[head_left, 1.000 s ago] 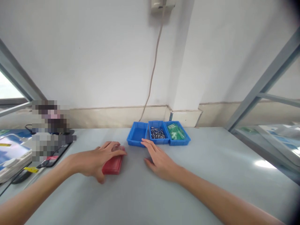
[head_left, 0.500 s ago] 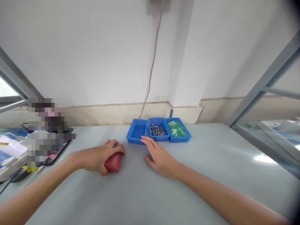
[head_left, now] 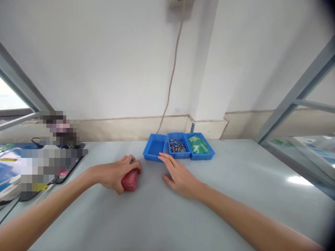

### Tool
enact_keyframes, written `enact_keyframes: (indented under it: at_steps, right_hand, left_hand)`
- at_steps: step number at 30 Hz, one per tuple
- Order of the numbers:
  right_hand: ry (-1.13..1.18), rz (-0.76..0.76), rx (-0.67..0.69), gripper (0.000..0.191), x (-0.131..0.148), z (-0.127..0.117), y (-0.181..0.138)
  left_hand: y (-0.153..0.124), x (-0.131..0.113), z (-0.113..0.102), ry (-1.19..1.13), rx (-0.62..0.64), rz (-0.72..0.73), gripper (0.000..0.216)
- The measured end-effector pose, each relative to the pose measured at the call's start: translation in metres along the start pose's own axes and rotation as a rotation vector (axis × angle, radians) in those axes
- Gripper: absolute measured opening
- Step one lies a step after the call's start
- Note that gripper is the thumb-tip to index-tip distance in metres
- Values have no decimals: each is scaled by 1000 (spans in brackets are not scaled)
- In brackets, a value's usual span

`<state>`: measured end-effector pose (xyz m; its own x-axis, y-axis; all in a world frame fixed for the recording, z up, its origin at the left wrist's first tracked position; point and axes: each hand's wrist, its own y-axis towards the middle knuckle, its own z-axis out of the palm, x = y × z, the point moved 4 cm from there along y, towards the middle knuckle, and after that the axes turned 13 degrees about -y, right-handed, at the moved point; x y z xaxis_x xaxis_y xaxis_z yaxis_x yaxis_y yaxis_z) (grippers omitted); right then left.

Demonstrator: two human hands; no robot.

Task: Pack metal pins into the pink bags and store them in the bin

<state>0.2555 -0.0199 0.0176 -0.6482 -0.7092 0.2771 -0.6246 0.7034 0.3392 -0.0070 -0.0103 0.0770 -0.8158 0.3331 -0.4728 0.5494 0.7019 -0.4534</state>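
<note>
The red case (head_left: 131, 181) lies on the grey table (head_left: 157, 216), left of centre, with the left hand (head_left: 113, 174) closed over it (fingers across the top, thumb at the near edge). The right hand (head_left: 180, 176) rests flat and empty beside it, fingers extended toward three blue bins (head_left: 151, 157) near the wall.
</note>
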Motion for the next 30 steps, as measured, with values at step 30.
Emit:
enact_keyframes:
  at_steps: [30]
  right_hand:
    - [-2, 5, 8, 66, 2, -4, 0]
  left_hand:
    - [9, 15, 56, 91, -659, 97, 68]
